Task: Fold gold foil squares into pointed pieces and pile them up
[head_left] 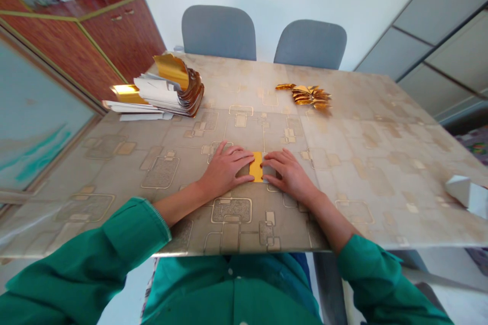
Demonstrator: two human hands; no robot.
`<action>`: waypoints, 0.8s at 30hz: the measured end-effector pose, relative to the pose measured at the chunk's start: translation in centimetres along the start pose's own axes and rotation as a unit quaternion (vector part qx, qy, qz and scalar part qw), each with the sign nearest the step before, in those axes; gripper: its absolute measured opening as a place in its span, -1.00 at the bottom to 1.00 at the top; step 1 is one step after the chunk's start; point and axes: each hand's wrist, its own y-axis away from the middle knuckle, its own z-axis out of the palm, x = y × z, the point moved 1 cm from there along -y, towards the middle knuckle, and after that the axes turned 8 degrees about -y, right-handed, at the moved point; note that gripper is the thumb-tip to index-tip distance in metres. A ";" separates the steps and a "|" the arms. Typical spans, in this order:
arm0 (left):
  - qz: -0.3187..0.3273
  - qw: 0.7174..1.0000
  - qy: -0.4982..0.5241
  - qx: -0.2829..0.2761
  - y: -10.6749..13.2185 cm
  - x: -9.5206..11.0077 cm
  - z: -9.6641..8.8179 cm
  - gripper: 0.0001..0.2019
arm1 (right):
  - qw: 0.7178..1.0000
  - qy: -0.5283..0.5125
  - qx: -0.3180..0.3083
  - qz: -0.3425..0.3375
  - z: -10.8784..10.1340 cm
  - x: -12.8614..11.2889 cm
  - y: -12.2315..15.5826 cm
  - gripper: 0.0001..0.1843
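Gold foil paper strip [256,166], lying flat, gold side up

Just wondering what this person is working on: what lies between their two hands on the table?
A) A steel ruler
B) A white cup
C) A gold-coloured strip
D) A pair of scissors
C: the gold-coloured strip shows between the left hand and the right hand, both lying flat.

The left hand [224,170] and right hand [290,175] lie flat on a patterned table [354,137], fingers pressing on either side of a strip of gold paper [256,166]. Farther along the table sit a curved stack of gold-and-white paper [168,89] and a small heap of gold pieces [307,96]. Two grey chairs [218,33] stand beyond the far edge.
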 end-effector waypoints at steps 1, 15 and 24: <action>0.008 1.000 -0.004 -0.001 0.0 0.0 0.0 -0.59 | 1.000 0.005 -0.001 0.003 0.0 0.0 0.0 -0.73; 0.143 0.988 -0.040 -0.044 -0.9 -1.3 -1.2 -0.72 | 0.996 0.077 -0.033 -0.041 -0.4 -2.1 0.0 -0.75; 0.223 0.974 0.030 -0.012 -1.1 -1.6 -1.1 -0.68 | 0.997 0.029 -0.025 -0.068 0.0 -2.0 -0.2 -0.78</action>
